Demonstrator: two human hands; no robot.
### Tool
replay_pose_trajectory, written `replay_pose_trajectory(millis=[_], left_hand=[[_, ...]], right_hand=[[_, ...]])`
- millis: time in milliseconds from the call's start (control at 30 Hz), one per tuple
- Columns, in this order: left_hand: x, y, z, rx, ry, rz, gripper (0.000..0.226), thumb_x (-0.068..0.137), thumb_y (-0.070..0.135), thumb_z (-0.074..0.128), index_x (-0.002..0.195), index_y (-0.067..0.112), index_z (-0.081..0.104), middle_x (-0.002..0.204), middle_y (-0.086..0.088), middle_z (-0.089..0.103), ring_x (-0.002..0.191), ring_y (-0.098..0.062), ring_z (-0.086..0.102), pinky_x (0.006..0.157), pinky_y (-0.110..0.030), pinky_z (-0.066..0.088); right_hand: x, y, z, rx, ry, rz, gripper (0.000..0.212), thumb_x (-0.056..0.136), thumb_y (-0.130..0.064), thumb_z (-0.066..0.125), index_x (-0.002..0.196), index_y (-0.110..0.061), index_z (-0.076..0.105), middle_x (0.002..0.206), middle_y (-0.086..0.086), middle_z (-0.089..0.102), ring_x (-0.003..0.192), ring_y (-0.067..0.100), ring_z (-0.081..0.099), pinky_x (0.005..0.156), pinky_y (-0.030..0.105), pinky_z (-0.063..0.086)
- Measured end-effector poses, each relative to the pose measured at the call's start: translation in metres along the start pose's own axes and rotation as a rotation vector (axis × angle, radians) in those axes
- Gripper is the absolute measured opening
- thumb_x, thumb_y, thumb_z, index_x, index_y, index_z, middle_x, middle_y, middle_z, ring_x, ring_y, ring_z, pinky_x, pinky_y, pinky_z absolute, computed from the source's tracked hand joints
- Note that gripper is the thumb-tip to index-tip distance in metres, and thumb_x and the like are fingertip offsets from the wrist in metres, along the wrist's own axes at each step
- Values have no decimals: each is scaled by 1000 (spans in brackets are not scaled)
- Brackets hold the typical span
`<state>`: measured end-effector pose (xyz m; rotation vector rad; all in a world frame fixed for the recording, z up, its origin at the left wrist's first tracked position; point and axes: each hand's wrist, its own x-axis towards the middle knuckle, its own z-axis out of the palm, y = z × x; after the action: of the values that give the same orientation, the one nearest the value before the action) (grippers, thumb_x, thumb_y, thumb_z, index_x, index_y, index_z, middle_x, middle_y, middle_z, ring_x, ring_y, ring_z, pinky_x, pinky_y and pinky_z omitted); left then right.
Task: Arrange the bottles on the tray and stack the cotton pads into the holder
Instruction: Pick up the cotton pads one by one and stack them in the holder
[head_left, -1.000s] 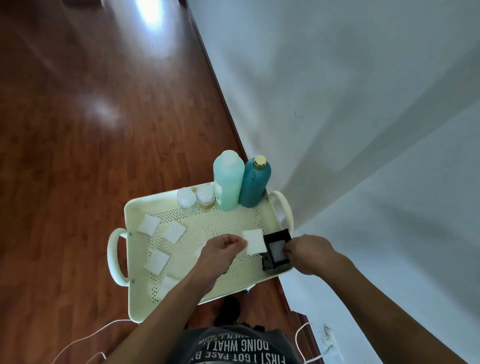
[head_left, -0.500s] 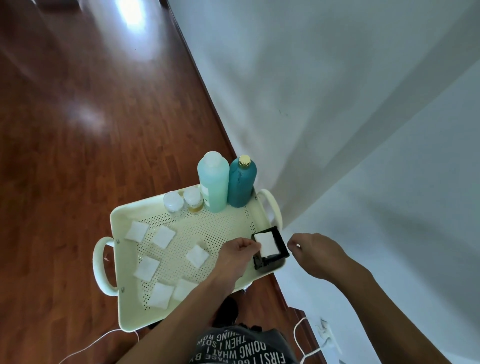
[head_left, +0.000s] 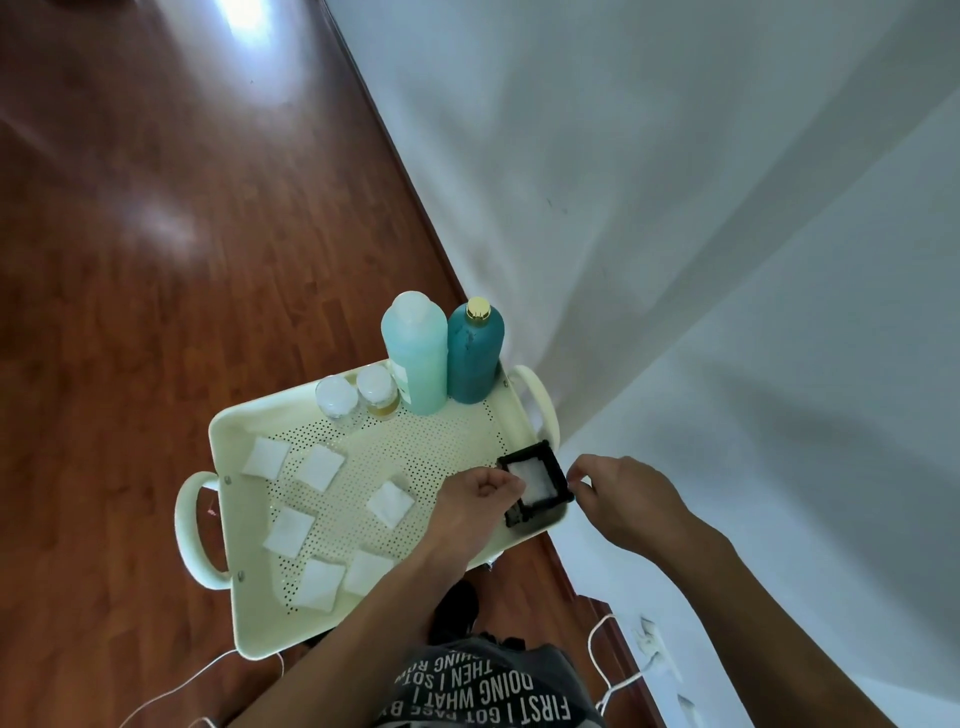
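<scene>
I've got the cream tray (head_left: 244, 613) sitting on the wood floor (head_left: 156, 260) w/ the white wall (head_left: 675, 208) on its right. Bottles look sorted already: pale green bottle (head_left: 415, 353) and teal bottle (head_left: 475, 353) upright, touching, at the far right corner; two small jars (head_left: 337, 397) (head_left: 378, 389) just left of them on the far edge.

Black holder (head_left: 556, 470) is at the right edge of the tray, near side, w/ a white pad (head_left: 532, 478) lying inside it. Six loose pads are spread over the left and near part of the tray, e.g. (head_left: 266, 457), (head_left: 320, 467), (head_left: 389, 503), (head_left: 288, 531), (head_left: 368, 571), (head_left: 321, 584).

Left hand (head_left: 475, 506) is at the holder's left rim, fingers curled in, tips on or at the pad's edge; can't tell if it's pinching or just pressing. Right hand (head_left: 623, 499) is just right of the holder, thumb and forefinger near its rim, nothing gripped afaict.

To do this step well, imo: brace the holder w/ the right so it doesn't skate off the tray edge, press the pad flat and square w/ the frame, corners seated, then let go. After that take the closest pad, the middle one, and stack one at a time, edges aligned.
</scene>
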<state>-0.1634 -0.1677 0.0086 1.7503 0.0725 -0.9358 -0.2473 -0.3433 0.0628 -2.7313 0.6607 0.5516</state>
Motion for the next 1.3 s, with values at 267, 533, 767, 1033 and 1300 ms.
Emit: replay_pose_trajectory(millis=[267,533,767,1033,1300], left_hand=[[-3,-6,-28,-3,47,-22,12,86,33,80,86,20,79,70,7,70,54,2,53,56,-17,41],[1,-16,-45,-12,71,-32,15,82,41,81,84,25,80,89,-4,78,61,-4,58,51,-18,43],[2,-23,-55,-3,87,-30,13,84,41,80,81,28,80,83,7,79,60,1,61,54,-17,44],[11,-32,-99,30,195,-47,15,85,37,80,85,22,79,65,19,73,45,9,55,43,-12,40],[17,-56,-168,64,333,-73,10,89,26,78,89,17,77,76,3,69,60,-10,52,53,-25,40]], right_hand=[[15,-23,1,-2,-4,-239,29,100,-37,47,121,-39,66,112,-5,72,100,22,64,71,29,40],[43,-30,-15,-232,-280,-382,32,96,-30,50,120,-45,67,111,-11,68,92,18,56,70,28,40],[45,-41,-13,-603,-281,-453,24,91,-16,57,105,-30,68,86,-5,59,74,22,47,55,29,38],[50,-39,-25,-413,-241,-333,34,91,-19,53,117,-37,64,99,-1,64,91,27,63,65,28,36],[44,-73,-11,-184,-134,-451,20,99,-28,44,110,-29,61,93,2,68,72,22,55,66,32,49]])
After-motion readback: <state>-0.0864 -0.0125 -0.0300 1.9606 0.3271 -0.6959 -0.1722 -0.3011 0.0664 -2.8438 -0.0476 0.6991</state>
